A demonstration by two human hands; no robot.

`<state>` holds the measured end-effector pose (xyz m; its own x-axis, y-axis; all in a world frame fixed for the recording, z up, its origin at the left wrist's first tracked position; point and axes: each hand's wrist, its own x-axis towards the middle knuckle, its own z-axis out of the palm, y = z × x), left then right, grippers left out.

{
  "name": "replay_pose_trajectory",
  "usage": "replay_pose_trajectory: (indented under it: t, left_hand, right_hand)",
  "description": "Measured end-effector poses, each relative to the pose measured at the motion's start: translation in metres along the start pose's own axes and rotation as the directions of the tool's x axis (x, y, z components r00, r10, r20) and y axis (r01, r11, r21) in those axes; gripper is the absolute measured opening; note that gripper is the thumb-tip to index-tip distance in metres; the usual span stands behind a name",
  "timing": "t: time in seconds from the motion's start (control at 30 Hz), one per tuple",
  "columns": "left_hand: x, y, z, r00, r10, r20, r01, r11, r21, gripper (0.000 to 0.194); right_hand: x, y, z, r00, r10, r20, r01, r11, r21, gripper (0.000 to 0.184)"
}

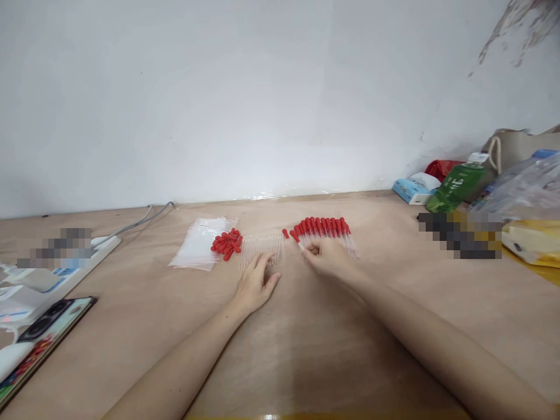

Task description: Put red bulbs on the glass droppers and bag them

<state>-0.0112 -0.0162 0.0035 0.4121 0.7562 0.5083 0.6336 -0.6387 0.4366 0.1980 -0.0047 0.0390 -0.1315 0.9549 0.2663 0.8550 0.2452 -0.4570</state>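
My right hand (326,256) is closed, its thumb and fingers pinching the glass stem of a dropper with a red rubber bulb (294,236). Beyond it lies a row of glass droppers with red bulbs (324,225), their stems partly behind my hand. Fingers apart, my left hand (257,284) rests over the near ends of several bare glass tubes (262,246) laid side by side. One loose red bulb (286,233) sits between the tubes and the row. Left of the tubes is a pile of red rubber bulbs (226,242).
Clear plastic bags (196,245) lie under the pile's left side. At the left are a power strip (94,256) and a phone (52,332). A tissue pack (413,189), a green bottle (457,186) and plastic bags (525,186) crowd the right, by the wall (262,105).
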Motion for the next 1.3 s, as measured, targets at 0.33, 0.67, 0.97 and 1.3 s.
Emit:
replay_pose_trajectory:
  t: [0.33, 0.67, 0.97, 1.3]
  left_hand:
    - [0.0, 0.004, -0.002, 0.989, 0.114, 0.095, -0.115, 0.993, 0.0, 0.017]
    - [0.001, 0.004, -0.002, 0.987, 0.108, 0.119, -0.109, 0.994, -0.001, 0.018]
    - [0.0, 0.001, 0.002, 0.999, 0.046, 0.029, -0.048, 0.996, 0.082, 0.013]
    - [0.042, -0.064, -0.066, 0.887, -0.262, -0.38, 0.408, 0.829, 0.381, 0.025]
  right_hand:
    - [0.049, -0.019, 0.036, 0.976, 0.199, -0.09, -0.217, 0.938, -0.272, 0.031]
    - [0.04, -0.025, 0.046, 0.989, 0.113, -0.096, -0.136, 0.949, -0.285, 0.028]
    - [0.039, -0.038, 0.051, 0.993, 0.119, 0.001, -0.112, 0.937, -0.331, 0.028]
    - [0.027, -0.028, 0.034, 0.992, 0.054, -0.111, -0.086, 0.948, -0.306, 0.026]
